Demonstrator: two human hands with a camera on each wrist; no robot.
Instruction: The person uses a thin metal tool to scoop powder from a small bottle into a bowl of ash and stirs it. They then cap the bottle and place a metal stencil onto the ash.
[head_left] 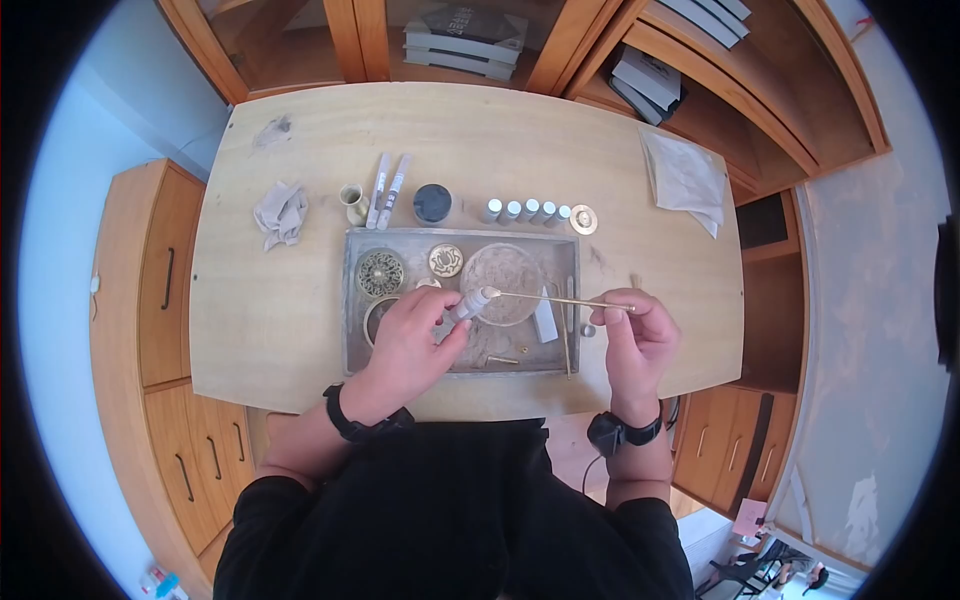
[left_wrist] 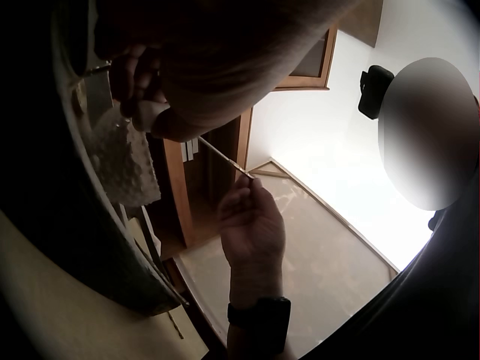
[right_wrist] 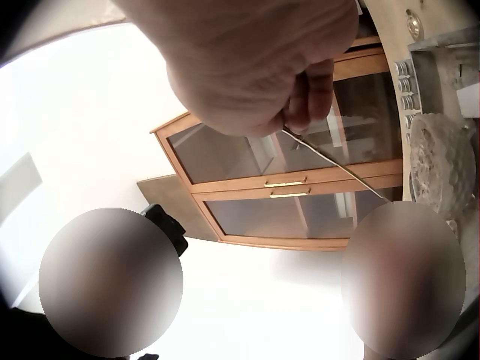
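My left hand (head_left: 412, 332) grips a small clear vial (head_left: 472, 303), tilted over the tray with its mouth toward the right. A long thin brass rod (head_left: 565, 300) is pinched between the thumb and fingers of my right hand (head_left: 640, 335). The rod's far end meets the vial's mouth. Below the vial sits a round textured glass bowl (head_left: 503, 262), also visible in the right wrist view (right_wrist: 442, 154). A small silver cap (head_left: 588, 330) lies beside the tray, near my right hand.
The grey tray (head_left: 350, 262) also holds a pierced brass lid (head_left: 380, 272), a patterned brass disc (head_left: 446, 261), a white block (head_left: 545, 318) and thin brass tools. Behind it stand a brass vase (head_left: 352, 203), a dark jar (head_left: 433, 203) and several silver-capped vials (head_left: 514, 211). A crumpled cloth (head_left: 282, 213) lies left.
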